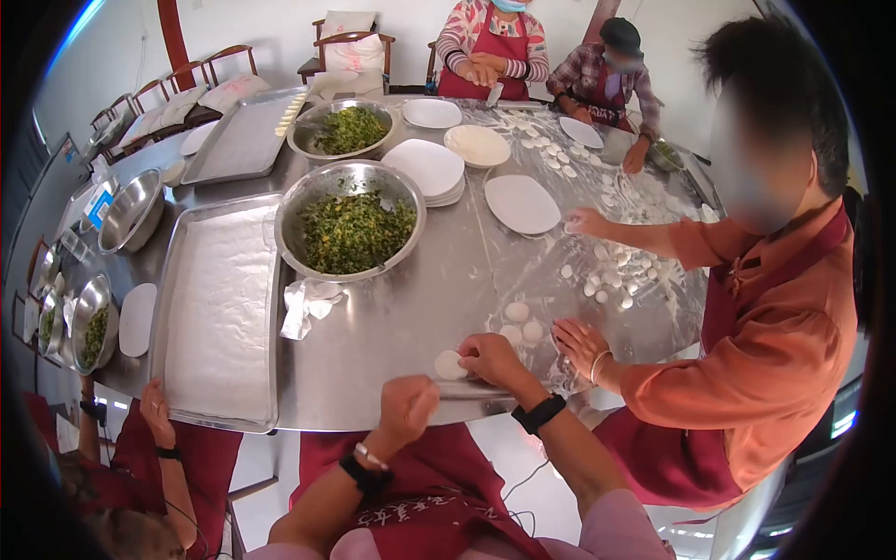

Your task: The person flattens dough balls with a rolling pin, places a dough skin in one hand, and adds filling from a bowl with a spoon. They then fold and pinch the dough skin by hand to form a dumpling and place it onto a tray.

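My right hand (490, 359) is at the table's front edge, its fingertips pinched at the rim of a flat round dough wrapper (450, 365) that lies on the metal. Just left of it, my left hand (409, 407) hangs over the edge with its fingers curled; whether they hold anything is hidden. Several small dough rounds (532, 331) lie on the table right of my right hand. Beyond my hands stands a large metal bowl (416, 229) of chopped green filling, with a crumpled white cloth (308, 303) at its near side.
A floured metal tray (273, 364) lies to the left. White plates (521, 203) and a second filling bowl (387, 140) stand farther back. A co-worker in orange (747, 364) works close on the right, hands over the floured table (392, 327); other people sit or stand around.
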{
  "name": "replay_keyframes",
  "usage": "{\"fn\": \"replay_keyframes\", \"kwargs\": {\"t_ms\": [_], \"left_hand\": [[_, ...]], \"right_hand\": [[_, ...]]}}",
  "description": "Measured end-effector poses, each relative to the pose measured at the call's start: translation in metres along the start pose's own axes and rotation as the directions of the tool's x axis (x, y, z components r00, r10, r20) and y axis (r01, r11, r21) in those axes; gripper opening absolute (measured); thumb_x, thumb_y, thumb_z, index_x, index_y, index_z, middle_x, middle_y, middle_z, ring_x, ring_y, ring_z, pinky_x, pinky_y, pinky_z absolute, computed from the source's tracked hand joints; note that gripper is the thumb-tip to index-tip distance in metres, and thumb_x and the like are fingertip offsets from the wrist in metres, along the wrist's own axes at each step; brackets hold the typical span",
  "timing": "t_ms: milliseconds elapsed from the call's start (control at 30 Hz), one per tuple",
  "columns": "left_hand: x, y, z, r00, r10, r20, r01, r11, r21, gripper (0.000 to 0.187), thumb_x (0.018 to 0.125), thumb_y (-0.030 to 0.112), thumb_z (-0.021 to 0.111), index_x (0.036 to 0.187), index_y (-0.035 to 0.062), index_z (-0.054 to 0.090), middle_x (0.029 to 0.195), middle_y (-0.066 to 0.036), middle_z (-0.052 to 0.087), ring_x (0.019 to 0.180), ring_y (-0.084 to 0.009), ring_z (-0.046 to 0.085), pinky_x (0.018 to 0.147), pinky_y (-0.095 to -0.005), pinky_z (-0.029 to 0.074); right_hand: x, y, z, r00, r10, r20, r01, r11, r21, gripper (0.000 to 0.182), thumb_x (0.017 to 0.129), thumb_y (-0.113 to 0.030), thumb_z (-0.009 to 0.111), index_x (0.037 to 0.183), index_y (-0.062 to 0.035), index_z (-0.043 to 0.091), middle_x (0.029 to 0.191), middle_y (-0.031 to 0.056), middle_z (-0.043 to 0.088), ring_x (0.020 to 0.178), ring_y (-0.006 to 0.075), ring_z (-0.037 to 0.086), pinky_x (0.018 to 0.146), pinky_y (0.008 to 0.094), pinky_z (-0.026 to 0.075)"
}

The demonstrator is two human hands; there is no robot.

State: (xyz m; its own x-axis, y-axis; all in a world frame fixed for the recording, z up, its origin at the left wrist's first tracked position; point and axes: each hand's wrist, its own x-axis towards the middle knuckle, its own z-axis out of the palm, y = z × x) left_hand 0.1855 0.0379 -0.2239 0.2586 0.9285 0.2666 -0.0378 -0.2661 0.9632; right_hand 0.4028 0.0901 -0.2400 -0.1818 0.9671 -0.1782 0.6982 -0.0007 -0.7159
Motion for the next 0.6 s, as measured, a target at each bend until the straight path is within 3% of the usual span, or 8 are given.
{"fn": "replay_keyframes", "kwargs": {"t_ms": [167, 267, 367, 467, 600], "left_hand": [[0.072, -0.019, 0.011, 0.985, -0.075, -0.157, 0.044, 0.98, -0.194, 0.032, 0.09, 0.007, 0.052, 0.059, -0.0008, 0.049, 0.053, -0.004, 0.051, 0.049, -0.0093, 0.046, 0.046, -0.0292, 0.035], [0.064, -0.021, 0.007, 0.988, -0.03, -0.15, 0.015, 0.994, -0.104, 0.033, 0.091, 0.007, 0.052, 0.059, -0.0012, 0.049, 0.053, -0.004, 0.051, 0.05, -0.0091, 0.047, 0.047, -0.0285, 0.036], [0.028, 0.003, 0.003, 0.994, -0.068, -0.085, 0.062, 0.996, -0.067, 0.033, 0.091, 0.007, 0.052, 0.059, -0.001, 0.05, 0.053, -0.004, 0.051, 0.05, -0.0092, 0.047, 0.047, -0.0288, 0.036], [-0.001, -0.004, 0.001, 1.0, -0.01, 0.008, 0.01, 1.0, -0.023, 0.032, 0.091, 0.007, 0.051, 0.059, -0.0008, 0.05, 0.053, -0.004, 0.05, 0.05, -0.0094, 0.046, 0.047, -0.0293, 0.036], [0.032, -0.008, 0.002, 0.996, -0.057, -0.064, 0.049, 0.992, -0.117, 0.034, 0.092, 0.008, 0.052, 0.059, -0.0006, 0.051, 0.053, -0.005, 0.05, 0.05, -0.0094, 0.046, 0.047, -0.0292, 0.036]], "right_hand": [[0.015, 0.009, 0.001, 0.99, -0.113, -0.088, 0.109, 0.992, -0.056, 0.02, 0.081, -0.019, 0.064, 0.088, -0.0025, 0.071, 0.082, 0.0164, 0.069, 0.082, 0.0338, 0.067, 0.076, 0.0416, 0.052], [0.021, 0.009, 0.007, 0.988, -0.12, -0.094, 0.116, 0.992, -0.051, 0.02, 0.082, -0.02, 0.063, 0.089, -0.0032, 0.071, 0.083, 0.0161, 0.069, 0.083, 0.0337, 0.066, 0.075, 0.0425, 0.051], [0.013, -0.006, 0.007, 0.992, -0.113, -0.05, 0.109, 0.991, -0.079, 0.019, 0.082, -0.02, 0.064, 0.089, -0.0039, 0.071, 0.082, 0.0157, 0.068, 0.082, 0.0337, 0.066, 0.074, 0.0434, 0.051], [0.01, -0.006, 0.006, 0.994, -0.112, -0.002, 0.112, 0.99, -0.08, 0.019, 0.081, -0.021, 0.065, 0.089, -0.0041, 0.071, 0.081, 0.0155, 0.068, 0.081, 0.0339, 0.066, 0.074, 0.0435, 0.051], [0.012, 0.005, 0.002, 0.991, -0.134, 0.011, 0.135, 0.985, -0.104, 0.018, 0.081, -0.02, 0.064, 0.089, -0.0045, 0.071, 0.083, 0.016, 0.069, 0.083, 0.0344, 0.066, 0.076, 0.0431, 0.051]]}}
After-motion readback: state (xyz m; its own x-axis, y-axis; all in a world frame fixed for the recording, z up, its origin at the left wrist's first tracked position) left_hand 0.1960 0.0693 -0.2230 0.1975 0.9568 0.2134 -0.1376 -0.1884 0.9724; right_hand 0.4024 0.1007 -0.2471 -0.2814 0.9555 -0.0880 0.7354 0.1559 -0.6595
